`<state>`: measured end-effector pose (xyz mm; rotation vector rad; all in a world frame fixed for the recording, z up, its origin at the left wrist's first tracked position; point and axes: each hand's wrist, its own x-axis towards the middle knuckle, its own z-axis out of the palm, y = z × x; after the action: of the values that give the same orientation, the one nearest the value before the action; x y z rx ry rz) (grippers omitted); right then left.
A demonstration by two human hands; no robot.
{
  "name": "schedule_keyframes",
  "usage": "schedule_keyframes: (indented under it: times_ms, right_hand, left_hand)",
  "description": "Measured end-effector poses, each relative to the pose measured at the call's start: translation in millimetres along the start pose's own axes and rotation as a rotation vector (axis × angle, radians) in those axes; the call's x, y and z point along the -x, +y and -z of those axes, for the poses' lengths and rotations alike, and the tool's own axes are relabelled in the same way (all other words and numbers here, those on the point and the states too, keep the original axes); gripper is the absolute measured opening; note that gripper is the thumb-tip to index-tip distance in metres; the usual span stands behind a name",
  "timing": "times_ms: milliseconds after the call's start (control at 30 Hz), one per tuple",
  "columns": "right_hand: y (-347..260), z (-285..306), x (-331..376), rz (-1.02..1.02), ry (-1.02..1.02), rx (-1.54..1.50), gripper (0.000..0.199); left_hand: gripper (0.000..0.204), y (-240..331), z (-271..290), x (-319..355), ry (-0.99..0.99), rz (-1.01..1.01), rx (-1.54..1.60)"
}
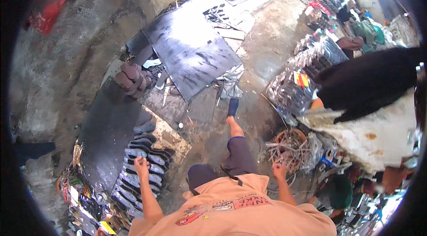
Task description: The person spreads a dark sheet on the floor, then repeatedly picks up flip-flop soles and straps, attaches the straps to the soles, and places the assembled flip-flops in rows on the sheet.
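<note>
My left hand [141, 163] is over rows of dark and grey sole-shaped pieces [149, 158], its fingers curled together. Whether anything is pinched in them is too small to tell. The pieces lie overlapping in a long row, some with black fuzzy edges, beside a worn light board [169, 136]. My right hand [279, 171] hangs with bent fingers, close to a round basket [299, 134] full of thin pale strips [289, 151]. What it holds, if anything, is hidden. One of my legs reaches forward, the foot in a dark sock [232, 107].
Ahead on the stained floor [262, 62] lies a large dark sheet [195, 58] with scraps around it. A stack of brown rounded pieces [132, 78] stands left of it. To the right are plastic-wrapped bundles [289, 85] and a black cloth-like object [369, 82]. Mixed scraps [84, 209] lie lower left.
</note>
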<state>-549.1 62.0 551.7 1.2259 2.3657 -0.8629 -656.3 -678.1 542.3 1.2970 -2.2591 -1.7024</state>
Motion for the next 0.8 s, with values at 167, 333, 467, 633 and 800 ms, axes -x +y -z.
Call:
schedule_keyframes:
  times_ms: [167, 333, 467, 633, 800]
  right_hand:
    - [-176, -22, -222, 0.17, -0.093, 0.239, 0.079]
    - [-398, -138, -530, 0.53, -0.154, 0.534, 0.096]
    - [-585, -288, -698, 0.926, -0.081, 0.452, 0.089]
    - [-765, -444, -755, 1.275, -0.128, 0.503, 0.102]
    - [-798, -503, -798, 1.338, -0.051, 0.573, 0.103]
  left_hand:
    - [0.025, -58, -62, 51, -0.102, -0.173, -0.877]
    - [0.026, -35, -241, 51, 0.023, 0.526, -0.422]
    - [0.026, -2, -371, -6, 0.076, 0.699, -0.207]
    - [0.026, -7, -476, -66, 0.059, 0.758, -0.134]
    - [0.025, -23, -522, -99, 0.04, 0.814, -0.103]
